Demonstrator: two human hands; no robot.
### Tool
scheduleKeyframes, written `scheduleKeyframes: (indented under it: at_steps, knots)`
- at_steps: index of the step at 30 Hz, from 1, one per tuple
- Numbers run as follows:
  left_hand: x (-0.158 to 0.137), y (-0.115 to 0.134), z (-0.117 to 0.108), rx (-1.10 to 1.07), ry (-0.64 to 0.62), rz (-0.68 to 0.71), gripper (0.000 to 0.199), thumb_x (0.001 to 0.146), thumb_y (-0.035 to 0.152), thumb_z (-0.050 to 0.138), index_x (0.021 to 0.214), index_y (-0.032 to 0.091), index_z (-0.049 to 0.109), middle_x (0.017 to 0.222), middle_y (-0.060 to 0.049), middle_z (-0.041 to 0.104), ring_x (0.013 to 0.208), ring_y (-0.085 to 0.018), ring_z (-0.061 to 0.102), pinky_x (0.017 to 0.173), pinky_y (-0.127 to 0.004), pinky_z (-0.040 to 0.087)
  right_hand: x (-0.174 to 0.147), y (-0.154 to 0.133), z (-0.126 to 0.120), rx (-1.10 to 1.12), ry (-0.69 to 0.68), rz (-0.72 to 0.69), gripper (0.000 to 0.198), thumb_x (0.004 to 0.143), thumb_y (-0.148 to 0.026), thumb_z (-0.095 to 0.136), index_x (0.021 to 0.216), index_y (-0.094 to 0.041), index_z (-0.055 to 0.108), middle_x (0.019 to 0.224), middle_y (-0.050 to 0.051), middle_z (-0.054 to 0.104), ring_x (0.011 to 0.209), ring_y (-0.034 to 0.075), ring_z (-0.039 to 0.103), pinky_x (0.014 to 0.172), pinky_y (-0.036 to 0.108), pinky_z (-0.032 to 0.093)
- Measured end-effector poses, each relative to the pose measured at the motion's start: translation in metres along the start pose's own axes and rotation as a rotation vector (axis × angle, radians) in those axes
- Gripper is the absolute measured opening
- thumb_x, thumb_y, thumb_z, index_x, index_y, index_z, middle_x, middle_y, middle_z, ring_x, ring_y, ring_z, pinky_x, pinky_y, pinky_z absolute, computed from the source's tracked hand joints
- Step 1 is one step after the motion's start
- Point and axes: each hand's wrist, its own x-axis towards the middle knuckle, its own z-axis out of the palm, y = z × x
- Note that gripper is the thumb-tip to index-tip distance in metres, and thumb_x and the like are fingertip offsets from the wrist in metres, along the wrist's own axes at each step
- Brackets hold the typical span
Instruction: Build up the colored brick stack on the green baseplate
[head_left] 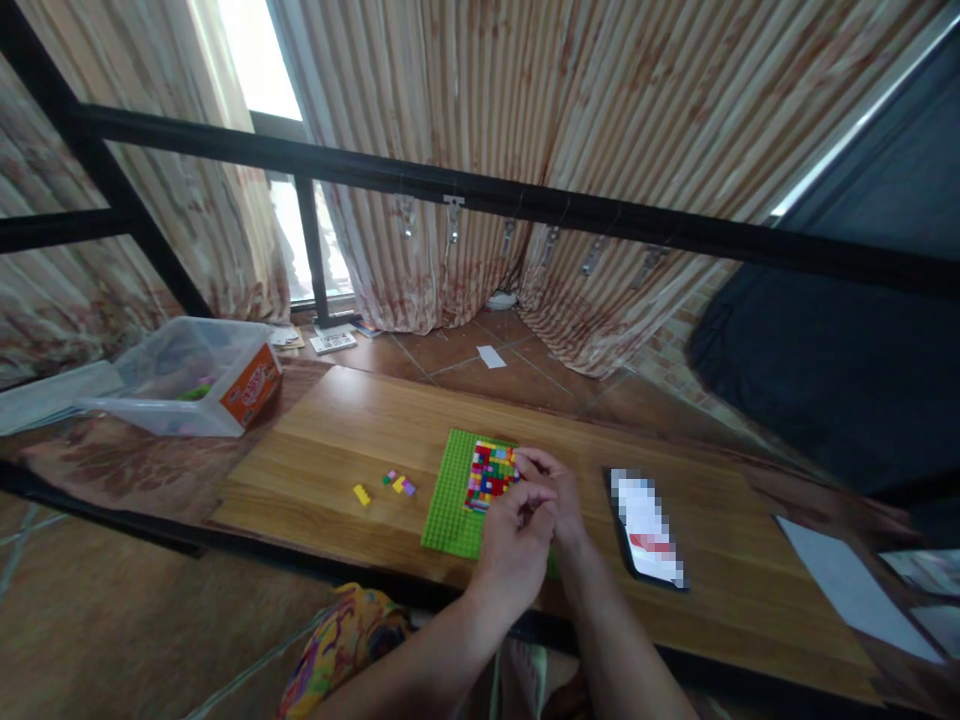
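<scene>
A green studded baseplate [448, 510] lies on the wooden board, with a block of multicoloured toy bricks [491, 470] built on its far middle part. My left hand [517, 535] is closed over the near right part of the plate, fingertips pinched together. Just beyond it, my right hand [555, 482] has its fingers curled in at the right edge of the built bricks. Whatever the fingertips of either hand hold is too small or hidden to name. Left of the plate lie a yellow brick [362, 495] and a small cluster of loose bricks [399, 484].
A phone [646, 525] with its screen lit lies right of my hands on the wooden board [315, 440]. A clear plastic bin [187, 375] with an orange label stands at the left. White paper [855, 590] is at the right. A black metal rail [480, 187] crosses beyond the board.
</scene>
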Motion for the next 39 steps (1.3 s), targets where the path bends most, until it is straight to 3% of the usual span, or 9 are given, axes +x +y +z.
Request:
scheduleKeyframes:
  at_steps: [14, 23, 30, 39]
  knots:
    - [-0.0016, -0.0039, 0.0008, 0.018, -0.015, 0.024, 0.01, 0.076, 0.022, 0.059, 0.074, 0.019, 0.068, 0.064, 0.0, 0.06, 0.059, -0.012, 0.051, 0.056, -0.024, 0.038, 0.0016, 0.004, 0.0001, 0.094, 0.028, 0.102, 0.041, 0.058, -0.049, 0.079, 0.083, -0.018, 0.073, 0.086, 0.006, 0.072, 0.078, 0.02, 0.064, 0.071, 0.033, 0.05]
    - [-0.0015, -0.0042, 0.001, 0.082, -0.016, 0.007, 0.01, 0.077, 0.022, 0.059, 0.077, 0.017, 0.068, 0.063, 0.0, 0.061, 0.062, -0.013, 0.055, 0.059, -0.023, 0.042, 0.004, 0.0054, 0.0024, 0.247, 0.032, 0.135, 0.039, 0.053, -0.043, 0.084, 0.081, -0.019, 0.071, 0.076, 0.001, 0.069, 0.067, 0.015, 0.06, 0.062, 0.028, 0.048]
    - [-0.0015, -0.0074, -0.0001, 0.121, -0.009, 0.015, 0.01, 0.077, 0.024, 0.061, 0.075, 0.018, 0.069, 0.063, 0.0, 0.062, 0.064, -0.014, 0.057, 0.061, -0.024, 0.044, 0.0033, 0.0019, 0.0041, 0.325, 0.002, 0.138, 0.041, 0.055, -0.037, 0.084, 0.091, -0.021, 0.07, 0.095, 0.004, 0.072, 0.084, 0.019, 0.066, 0.08, 0.035, 0.051]
    - [-0.0027, -0.0069, 0.0002, 0.138, -0.026, 0.018, 0.01, 0.079, 0.023, 0.06, 0.077, 0.019, 0.069, 0.065, -0.001, 0.063, 0.066, -0.014, 0.058, 0.062, -0.025, 0.045, 0.0051, -0.0026, 0.0036, 0.337, -0.046, 0.147, 0.042, 0.055, -0.035, 0.084, 0.092, -0.022, 0.071, 0.098, 0.004, 0.073, 0.09, 0.019, 0.066, 0.088, 0.036, 0.049]
